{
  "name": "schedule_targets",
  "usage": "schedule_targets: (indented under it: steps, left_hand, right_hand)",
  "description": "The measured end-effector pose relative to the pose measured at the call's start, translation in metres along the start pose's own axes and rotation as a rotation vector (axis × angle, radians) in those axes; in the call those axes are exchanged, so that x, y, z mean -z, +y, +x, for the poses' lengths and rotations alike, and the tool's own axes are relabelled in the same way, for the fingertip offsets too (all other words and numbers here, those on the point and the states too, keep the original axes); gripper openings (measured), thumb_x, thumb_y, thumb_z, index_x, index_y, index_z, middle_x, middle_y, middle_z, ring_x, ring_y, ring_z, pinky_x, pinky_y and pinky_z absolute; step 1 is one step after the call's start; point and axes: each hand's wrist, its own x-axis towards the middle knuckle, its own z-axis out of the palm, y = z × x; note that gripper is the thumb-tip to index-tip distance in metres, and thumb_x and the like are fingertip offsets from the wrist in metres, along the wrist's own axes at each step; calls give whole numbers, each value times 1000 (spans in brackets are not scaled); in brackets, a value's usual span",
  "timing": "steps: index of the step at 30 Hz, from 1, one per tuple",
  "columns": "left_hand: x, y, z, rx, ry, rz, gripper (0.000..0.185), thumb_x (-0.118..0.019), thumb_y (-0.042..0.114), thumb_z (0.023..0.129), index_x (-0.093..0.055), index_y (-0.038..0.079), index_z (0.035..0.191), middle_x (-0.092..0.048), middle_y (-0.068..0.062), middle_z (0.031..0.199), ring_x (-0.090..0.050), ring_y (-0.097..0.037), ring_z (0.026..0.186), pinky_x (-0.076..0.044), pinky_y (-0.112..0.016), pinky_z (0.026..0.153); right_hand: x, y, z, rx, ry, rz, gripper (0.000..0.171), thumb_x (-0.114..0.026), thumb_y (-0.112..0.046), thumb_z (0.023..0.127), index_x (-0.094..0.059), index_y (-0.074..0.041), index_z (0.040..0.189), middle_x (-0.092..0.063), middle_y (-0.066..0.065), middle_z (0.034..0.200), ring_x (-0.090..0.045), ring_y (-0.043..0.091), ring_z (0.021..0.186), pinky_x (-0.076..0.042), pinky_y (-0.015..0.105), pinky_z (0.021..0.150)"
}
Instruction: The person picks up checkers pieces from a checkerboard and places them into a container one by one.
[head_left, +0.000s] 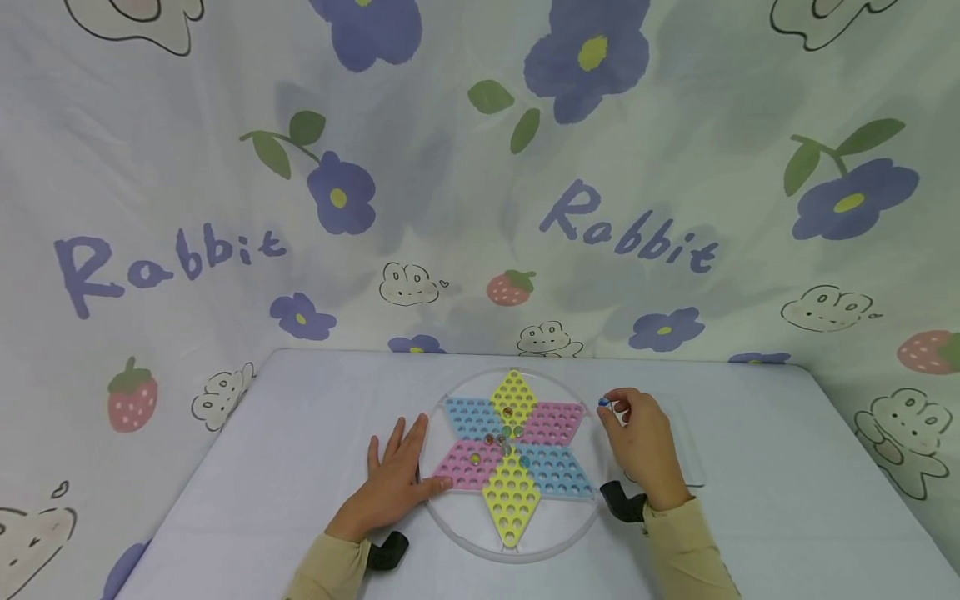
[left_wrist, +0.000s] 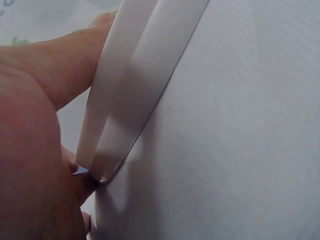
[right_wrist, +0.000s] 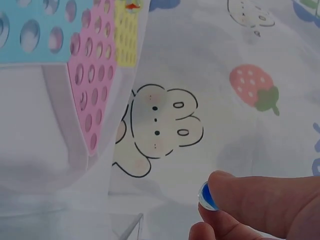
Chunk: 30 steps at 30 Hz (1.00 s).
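Observation:
A round clear board (head_left: 457,521) with a star of yellow, pink and blue perforated diamonds (head_left: 512,446) lies on the white table. A few marbles (head_left: 507,430) sit near the star's centre. My left hand (head_left: 396,475) rests flat with spread fingers against the board's left rim (left_wrist: 120,100). My right hand (head_left: 637,433), just right of the board, pinches a blue glass marble (head_left: 603,402) (right_wrist: 206,196) between thumb and fingertip (right_wrist: 250,195), held above the table beside the board's edge (right_wrist: 125,125).
A cloth backdrop (head_left: 480,183) printed with flowers, rabbits and strawberries hangs behind and around the table (head_left: 787,483). A faint clear rectangular lid or tray (head_left: 693,450) lies under the right hand. Black wrist mounts (head_left: 621,498) sit at both sleeves.

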Motion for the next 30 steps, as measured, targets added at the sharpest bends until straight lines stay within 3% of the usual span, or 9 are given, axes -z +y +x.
schedule_targets:
  steps: [6, 16, 30]
  left_hand:
    - [0, 0, 0, 5, -4, 0, 105, -67, 53, 92, -7, -2, 160, -14, -20, 166, 5, -42, 152, 19, -66, 111]
    - [1, 1, -1, 9, -9, -12, 105, -67, 52, 92, -7, -2, 160, -13, -21, 166, 6, -42, 152, 20, -65, 110]
    - [0, -2, 0, 1, -8, -8, 105, -65, 53, 93, -6, -1, 160, -12, -20, 166, 7, -42, 152, 20, -66, 110]
  right_hand:
    - [6, 3, 2, -51, -10, -10, 26, -65, -12, 97, -65, 6, 116, -61, 18, 96, -54, 30, 86, -46, 40, 72]
    - [9, 12, 2, -38, 18, -18, 24, -65, -8, 96, -67, 9, 112, -62, 20, 94, -55, 32, 84, -45, 40, 71]
    - [4, 23, 4, -68, -19, -50, 24, -64, -8, 96, -66, 10, 111, -63, 21, 93, -57, 32, 82, -46, 39, 67]
